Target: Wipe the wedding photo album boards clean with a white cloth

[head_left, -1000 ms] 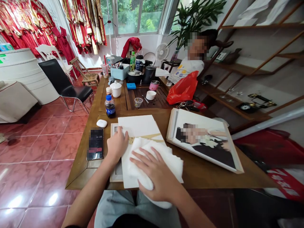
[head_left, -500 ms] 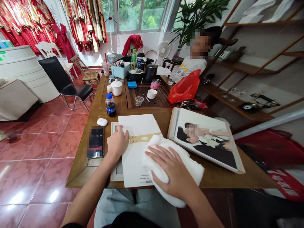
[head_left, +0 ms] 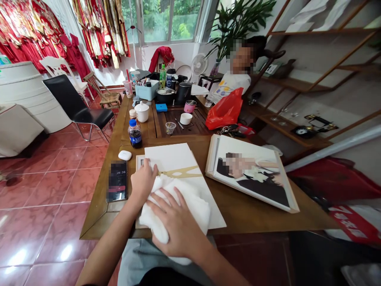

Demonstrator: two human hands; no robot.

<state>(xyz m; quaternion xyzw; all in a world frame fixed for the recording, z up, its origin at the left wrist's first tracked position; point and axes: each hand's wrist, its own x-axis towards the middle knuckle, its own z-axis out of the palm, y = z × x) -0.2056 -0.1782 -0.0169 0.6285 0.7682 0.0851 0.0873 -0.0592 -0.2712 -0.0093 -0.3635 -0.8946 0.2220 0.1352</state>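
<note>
My left hand (head_left: pixel 144 180) presses its curled fingertips onto a white backing board (head_left: pixel 175 155), which lies flat on the wooden table (head_left: pixel 238 210). A gold metal hanger strip (head_left: pixel 181 172) is fixed across that board. My right hand (head_left: pixel 175 226) lies spread on a folded white towel (head_left: pixel 178 202), pushing it against the board's lower half. Beneath the board, a thin picture frame edge (head_left: pixel 139 162) shows. To the right, a large framed portrait (head_left: pixel 250 172) lies tilted on the table, nearest my right hand. The towel hides the board's lower part.
A phone (head_left: pixel 117 180) and white earbud case (head_left: pixel 125 155) sit left of the board. Behind stand a cola bottle (head_left: pixel 135 135) and a tea tray (head_left: pixel 181 123) with cups. A seated person (head_left: pixel 233 79) is beyond the table, beside a red plastic bag (head_left: pixel 224 110).
My right hand and the towel have swept left and down across the board, back from the right. My left hand stays in place on the board.
</note>
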